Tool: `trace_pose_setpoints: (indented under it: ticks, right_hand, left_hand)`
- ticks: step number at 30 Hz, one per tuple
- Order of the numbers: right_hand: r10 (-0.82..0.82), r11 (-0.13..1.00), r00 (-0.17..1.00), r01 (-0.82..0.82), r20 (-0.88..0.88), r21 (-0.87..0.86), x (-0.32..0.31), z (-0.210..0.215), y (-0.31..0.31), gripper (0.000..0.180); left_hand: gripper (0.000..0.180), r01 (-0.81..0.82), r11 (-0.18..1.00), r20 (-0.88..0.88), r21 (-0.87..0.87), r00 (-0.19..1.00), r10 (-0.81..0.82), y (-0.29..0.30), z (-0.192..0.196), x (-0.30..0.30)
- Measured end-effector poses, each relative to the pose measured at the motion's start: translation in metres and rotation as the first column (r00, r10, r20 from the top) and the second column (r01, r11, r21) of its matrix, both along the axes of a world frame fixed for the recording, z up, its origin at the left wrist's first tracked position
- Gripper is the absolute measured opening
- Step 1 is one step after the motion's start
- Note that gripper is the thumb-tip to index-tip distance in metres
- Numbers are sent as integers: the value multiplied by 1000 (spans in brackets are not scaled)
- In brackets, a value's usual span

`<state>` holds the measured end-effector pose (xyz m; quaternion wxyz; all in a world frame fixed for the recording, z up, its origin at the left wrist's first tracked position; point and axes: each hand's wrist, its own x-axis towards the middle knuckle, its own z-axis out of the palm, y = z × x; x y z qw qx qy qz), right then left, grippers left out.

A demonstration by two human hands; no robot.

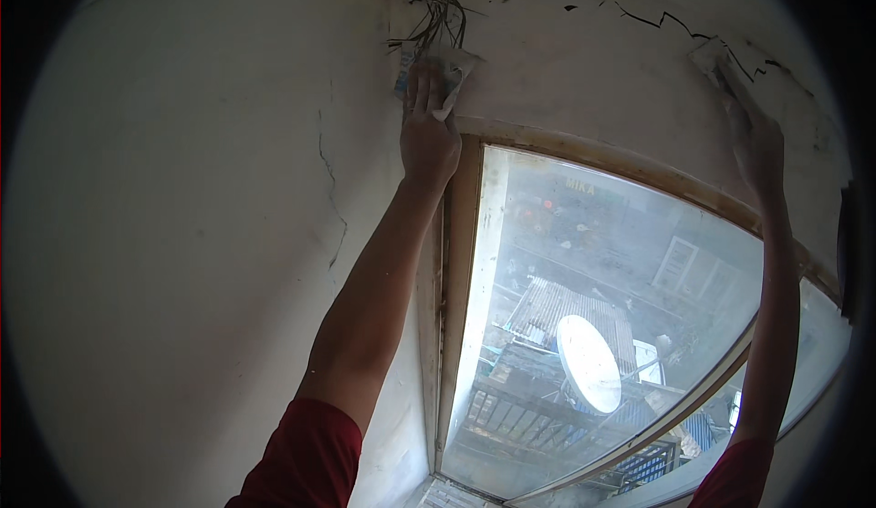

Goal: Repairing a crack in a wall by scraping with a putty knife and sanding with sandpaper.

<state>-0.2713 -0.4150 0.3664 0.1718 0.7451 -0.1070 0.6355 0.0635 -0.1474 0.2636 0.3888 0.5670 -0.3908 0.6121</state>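
Both my arms, in red sleeves, reach up to the wall above a window. My left hand [429, 134] grips a crumpled, whitish packet [458, 68] close to the corner; what is in it cannot be seen. Just above the packet, a tangle of thin dark strands [440, 15], like wires, hangs from the top of the corner. On the far right, my right hand [759, 139] is closed on a flat tool with a pale, squarish end [708, 57], like a putty knife. That end lies at a jagged dark crack [672, 21] high in the wall.
A wood-framed window [470, 225] fills the lower right, its glass hazy. Through it show a white satellite dish [589, 364], a corrugated roof [566, 312] and railings. The pale left wall [201, 234] carries a thin upright crack [330, 180]. A dark object [847, 253] sits at the right rim.
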Motion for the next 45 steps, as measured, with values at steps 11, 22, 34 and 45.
trace_pose_setpoints:
  ticks: [11, 22, 34, 45]
  right_hand:
    - [17, 995, 997, -9, 78, -102, -3, -1, -28, 37]
    - [70, 995, 996, -65, 59, -76, -3, 4, -14, 39]
    - [37, 999, 999, -36, 37, -32, -1, -8, 8, 40]
    - [26, 980, 998, -38, 64, 193, -27, -20, 26, 39]
  left_hand:
    - [59, 80, 991, 119, 105, 989, -92, -19, 13, -20]
    - [42, 125, 987, -16, 99, 992, -124, -44, 27, -59]
    - [31, 162, 975, -162, -151, 969, -186, -83, 103, -95]
    - [54, 13, 980, 232, 201, 971, -61, -75, 44, -99]
